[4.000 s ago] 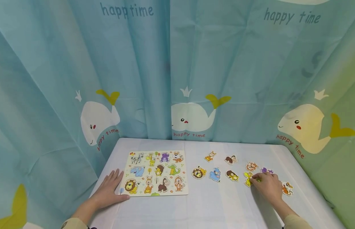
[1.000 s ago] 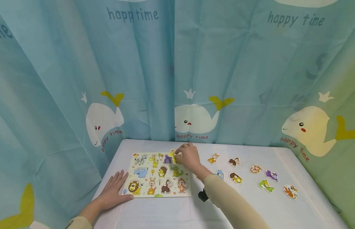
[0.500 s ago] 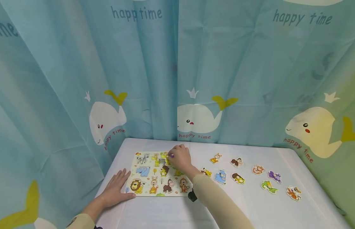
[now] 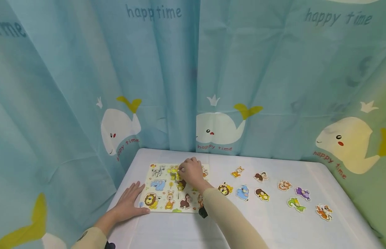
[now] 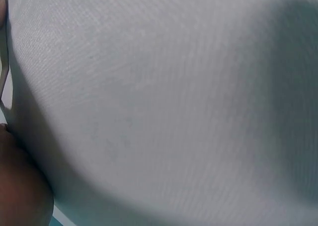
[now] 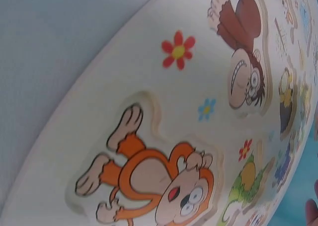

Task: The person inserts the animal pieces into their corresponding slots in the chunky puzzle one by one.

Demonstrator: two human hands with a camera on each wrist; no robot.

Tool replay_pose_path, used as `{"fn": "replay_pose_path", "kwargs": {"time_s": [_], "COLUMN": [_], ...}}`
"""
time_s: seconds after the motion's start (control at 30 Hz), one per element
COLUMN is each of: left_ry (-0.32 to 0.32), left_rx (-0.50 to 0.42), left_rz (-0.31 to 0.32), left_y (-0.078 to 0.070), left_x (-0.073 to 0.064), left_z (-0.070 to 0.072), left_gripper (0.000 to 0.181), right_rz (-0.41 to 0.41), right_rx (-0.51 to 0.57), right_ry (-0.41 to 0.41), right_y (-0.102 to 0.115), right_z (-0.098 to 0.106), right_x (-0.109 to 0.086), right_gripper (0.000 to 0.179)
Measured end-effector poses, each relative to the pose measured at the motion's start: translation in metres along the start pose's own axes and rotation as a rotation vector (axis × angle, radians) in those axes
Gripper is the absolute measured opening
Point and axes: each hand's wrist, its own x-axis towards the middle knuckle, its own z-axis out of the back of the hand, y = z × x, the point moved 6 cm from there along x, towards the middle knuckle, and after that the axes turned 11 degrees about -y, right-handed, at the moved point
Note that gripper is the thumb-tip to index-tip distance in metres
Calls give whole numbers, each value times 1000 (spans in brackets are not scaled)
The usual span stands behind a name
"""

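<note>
My right hand (image 4: 191,173) pinches a yellow giraffe puzzle piece (image 4: 178,175) close over the top row of the animal puzzle board (image 4: 161,208). The piece overlaps the board's printed giraffe in the head view. Spread fingers of my left hand (image 4: 128,204) rest on the table at the board's left edge, the thumb by its lower left corner. In the right wrist view, the board's recesses show a printed monkey (image 6: 149,171), gorilla (image 6: 246,57) and crocodile (image 6: 247,184). The hippo's place is hidden behind my right hand. A bit of left hand (image 5: 22,186) shows in the left wrist view.
Loose pieces lie right of the board: kangaroo (image 4: 237,172), gorilla (image 4: 261,176), lion (image 4: 225,189), elephant (image 4: 242,192), hedgehog (image 4: 262,194), monkey (image 4: 284,185), hippo (image 4: 302,193), crocodile (image 4: 295,204) and tiger (image 4: 324,212). A blue whale-print curtain (image 4: 168,86) hangs behind the white table (image 4: 168,230).
My right hand took the giraffe piece from among the loose pieces and carried it left to the board, lately moving from the hippo's place toward the giraffe's. My left hand stays by the board's edge.
</note>
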Motion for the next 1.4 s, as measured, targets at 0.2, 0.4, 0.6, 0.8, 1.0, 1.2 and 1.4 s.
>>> {"fn": "replay_pose_path", "kwargs": {"time_s": [0.2, 0.4, 0.6, 0.8, 1.0, 1.2, 1.4], "left_ry": [22, 48, 33, 40, 36, 20, 28], "left_rx": [-15, -42, -52, -52, -65, -76, -58], "left_rz": [17, 56, 57, 68, 75, 64, 83], "left_y": [2, -6, -11, -11, -11, -7, -4], "left_x": [4, 6, 6, 3, 1, 2, 2], "left_z": [-3, 1, 5, 4, 3, 1, -1], "left_gripper": [118, 119, 116, 116, 116, 117, 117], "right_rz": [-9, 5, -4, -8, -10, -39, -81], "right_rx": [-6, -2, -4, -10, -18, -7, -24], "right_ry": [32, 30, 27, 36, 24, 43, 59], "right_y": [3, 5, 6, 7, 8, 9, 8], "right_z": [-5, -2, -1, -5, -12, -21, -26], "right_x": [1, 2, 4, 2, 3, 5, 6], "right_gripper": [10, 10, 10, 11, 10, 11, 11]}}
